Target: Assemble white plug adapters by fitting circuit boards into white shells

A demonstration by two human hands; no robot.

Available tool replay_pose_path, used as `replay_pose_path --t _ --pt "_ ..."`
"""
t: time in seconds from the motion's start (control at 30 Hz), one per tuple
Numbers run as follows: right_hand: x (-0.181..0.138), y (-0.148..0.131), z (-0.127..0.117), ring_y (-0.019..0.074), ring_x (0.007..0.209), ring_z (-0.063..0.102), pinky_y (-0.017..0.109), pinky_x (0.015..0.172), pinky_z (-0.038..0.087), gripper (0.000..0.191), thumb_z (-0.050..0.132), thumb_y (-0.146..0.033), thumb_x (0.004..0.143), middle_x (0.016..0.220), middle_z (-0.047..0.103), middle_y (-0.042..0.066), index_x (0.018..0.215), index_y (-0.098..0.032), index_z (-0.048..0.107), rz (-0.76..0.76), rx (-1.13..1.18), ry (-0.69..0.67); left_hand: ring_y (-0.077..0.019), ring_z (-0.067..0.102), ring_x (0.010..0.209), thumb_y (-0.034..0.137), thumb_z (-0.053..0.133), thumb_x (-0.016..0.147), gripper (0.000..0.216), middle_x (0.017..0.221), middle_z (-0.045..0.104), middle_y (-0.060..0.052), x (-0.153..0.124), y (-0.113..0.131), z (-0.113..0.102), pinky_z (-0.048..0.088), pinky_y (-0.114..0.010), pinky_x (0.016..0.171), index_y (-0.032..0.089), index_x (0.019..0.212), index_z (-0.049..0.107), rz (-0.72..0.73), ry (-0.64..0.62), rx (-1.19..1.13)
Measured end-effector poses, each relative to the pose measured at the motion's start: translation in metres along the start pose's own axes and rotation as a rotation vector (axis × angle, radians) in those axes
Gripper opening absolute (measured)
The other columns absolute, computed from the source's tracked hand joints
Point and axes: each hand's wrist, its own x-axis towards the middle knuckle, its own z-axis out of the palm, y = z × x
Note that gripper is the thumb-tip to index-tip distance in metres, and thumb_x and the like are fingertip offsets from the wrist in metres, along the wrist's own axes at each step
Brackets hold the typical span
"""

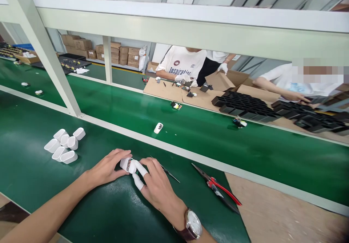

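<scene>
Green mat (109,206), small white shell (125,163)

Hands hide most of the white casing (127,164); forearms cut off.

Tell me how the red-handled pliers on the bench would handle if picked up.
The red-handled pliers look like rigid metal, so probably stiff and fairly heavy for their size. They lie flat, so they are unlikely to roll. The coated handles should grip well.

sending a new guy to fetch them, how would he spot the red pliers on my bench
Start at the near green mat, and go to its right edge where it meets the brown board. The red-handled pliers lie there, right of the right hand; the tweezers nearby are thin bare metal.
</scene>
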Motion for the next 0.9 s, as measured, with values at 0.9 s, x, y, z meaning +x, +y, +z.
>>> replay_pose_path --t 0.9 --pt "0.004 -0.003 0.002 0.0311 0.106 0.061 0.05 0.083 0.057 0.019 0.062 -0.017 0.102 0.12 0.066 0.015 0.12 -0.019 0.06 -0.008 0.087 -0.071 -0.0247 0.069 0.125 0.028 0.073 0.095 0.06 0.143 0.064 -0.008 -0.01 -0.007 0.018 0.058 -0.045 0.109 0.031 0.149 0.046 -0.118 -0.072 -0.146"
